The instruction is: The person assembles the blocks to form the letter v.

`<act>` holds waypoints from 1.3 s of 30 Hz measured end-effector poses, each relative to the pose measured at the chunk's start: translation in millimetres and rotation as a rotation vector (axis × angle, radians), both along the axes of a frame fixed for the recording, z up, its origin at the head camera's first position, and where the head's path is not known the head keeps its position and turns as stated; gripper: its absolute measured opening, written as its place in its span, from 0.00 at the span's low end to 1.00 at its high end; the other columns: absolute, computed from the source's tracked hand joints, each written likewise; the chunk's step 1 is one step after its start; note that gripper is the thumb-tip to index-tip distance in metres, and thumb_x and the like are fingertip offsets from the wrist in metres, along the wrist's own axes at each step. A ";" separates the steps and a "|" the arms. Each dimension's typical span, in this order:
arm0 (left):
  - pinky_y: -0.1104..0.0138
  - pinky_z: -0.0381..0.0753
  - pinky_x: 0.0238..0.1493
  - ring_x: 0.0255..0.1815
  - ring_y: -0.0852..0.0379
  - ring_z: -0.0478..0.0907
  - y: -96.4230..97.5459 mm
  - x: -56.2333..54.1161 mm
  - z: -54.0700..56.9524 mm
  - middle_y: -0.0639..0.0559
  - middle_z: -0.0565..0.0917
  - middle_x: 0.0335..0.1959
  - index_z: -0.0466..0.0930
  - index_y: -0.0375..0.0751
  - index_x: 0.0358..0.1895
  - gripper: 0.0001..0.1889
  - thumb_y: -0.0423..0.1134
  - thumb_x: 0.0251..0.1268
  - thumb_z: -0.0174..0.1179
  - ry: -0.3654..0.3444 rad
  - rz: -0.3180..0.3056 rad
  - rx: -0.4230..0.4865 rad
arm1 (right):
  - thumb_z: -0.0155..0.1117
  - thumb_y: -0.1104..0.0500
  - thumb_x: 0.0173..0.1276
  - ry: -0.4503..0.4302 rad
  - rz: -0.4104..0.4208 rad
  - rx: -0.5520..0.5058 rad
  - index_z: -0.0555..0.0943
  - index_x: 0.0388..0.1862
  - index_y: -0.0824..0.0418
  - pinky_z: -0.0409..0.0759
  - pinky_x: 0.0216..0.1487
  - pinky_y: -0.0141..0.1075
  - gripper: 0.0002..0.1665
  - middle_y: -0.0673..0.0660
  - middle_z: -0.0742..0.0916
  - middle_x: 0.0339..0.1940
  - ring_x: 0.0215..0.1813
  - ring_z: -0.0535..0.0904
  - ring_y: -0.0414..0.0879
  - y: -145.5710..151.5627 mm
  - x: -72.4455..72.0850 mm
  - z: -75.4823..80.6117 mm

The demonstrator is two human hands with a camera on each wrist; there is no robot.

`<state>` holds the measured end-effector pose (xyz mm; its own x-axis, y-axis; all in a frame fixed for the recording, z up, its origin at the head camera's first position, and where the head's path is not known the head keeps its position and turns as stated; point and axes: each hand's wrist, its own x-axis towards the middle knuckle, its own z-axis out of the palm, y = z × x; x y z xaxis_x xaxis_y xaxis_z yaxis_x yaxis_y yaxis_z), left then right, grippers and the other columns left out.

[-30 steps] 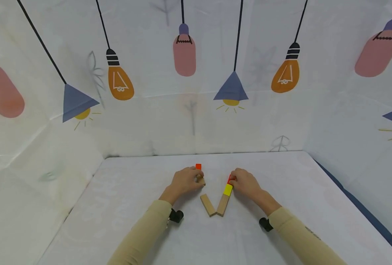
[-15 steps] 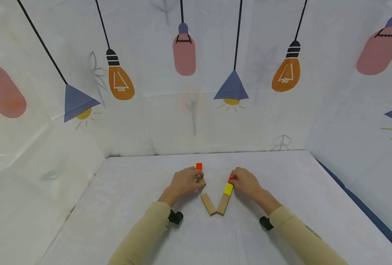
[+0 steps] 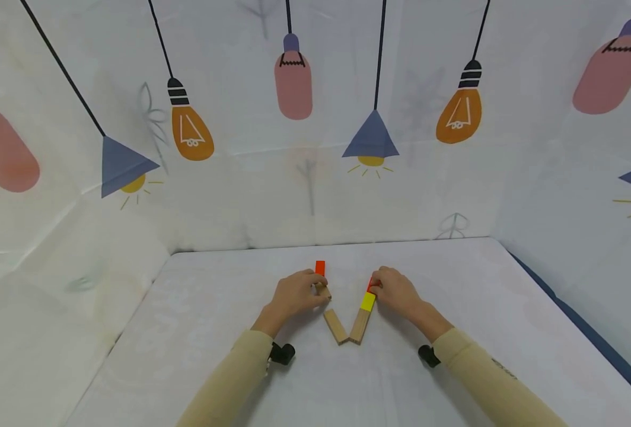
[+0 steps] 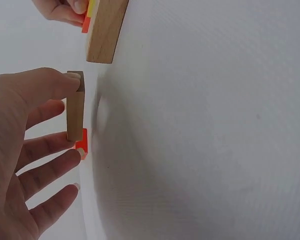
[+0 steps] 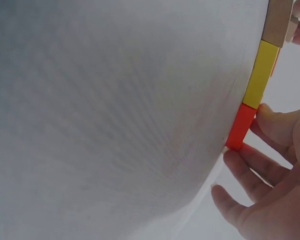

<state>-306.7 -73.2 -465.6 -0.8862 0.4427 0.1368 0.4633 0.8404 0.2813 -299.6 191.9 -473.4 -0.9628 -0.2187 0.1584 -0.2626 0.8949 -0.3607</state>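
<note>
My left hand (image 3: 293,290) pinches a plain wooden block (image 4: 75,112) between thumb and fingers. Just beyond it on the table lies a red block (image 3: 320,267), close to the fingertips in the left wrist view. My right hand (image 3: 397,292) grips a second red block (image 5: 240,126) by thumb and fingertips. That block touches the end of a yellow block (image 3: 367,302), which in turn meets a longer wooden block (image 3: 359,326). Another wooden block (image 3: 336,327) slants to meet this one at the near end, forming a V. The left-hand block sits above the V's left arm, with a gap.
A white cloth covers the table (image 3: 187,367). Behind it rises a white sheet (image 3: 230,196) printed with hanging lamps and bulbs. A dark blue strip (image 3: 577,320) runs along the table's right side. Each wrist carries a small black camera (image 3: 282,354).
The head view has shifted slightly. Both hands and the blocks keep their places relative to one another.
</note>
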 end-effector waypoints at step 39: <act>0.72 0.69 0.26 0.28 0.64 0.70 -9.7 16.0 -7.9 0.62 0.83 0.37 0.85 0.58 0.41 0.11 0.52 0.55 0.70 0.117 -0.068 -0.015 | 0.71 0.61 0.62 -0.014 -0.013 -0.024 0.83 0.29 0.59 0.72 0.34 0.35 0.04 0.51 0.78 0.27 0.31 0.71 0.44 -4.0 2.3 1.2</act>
<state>-290.7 -82.9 -473.4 -0.8327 0.5036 0.2300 0.5478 0.8099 0.2097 -297.4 187.9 -472.2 -0.9678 -0.2021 0.1502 -0.2455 0.8893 -0.3858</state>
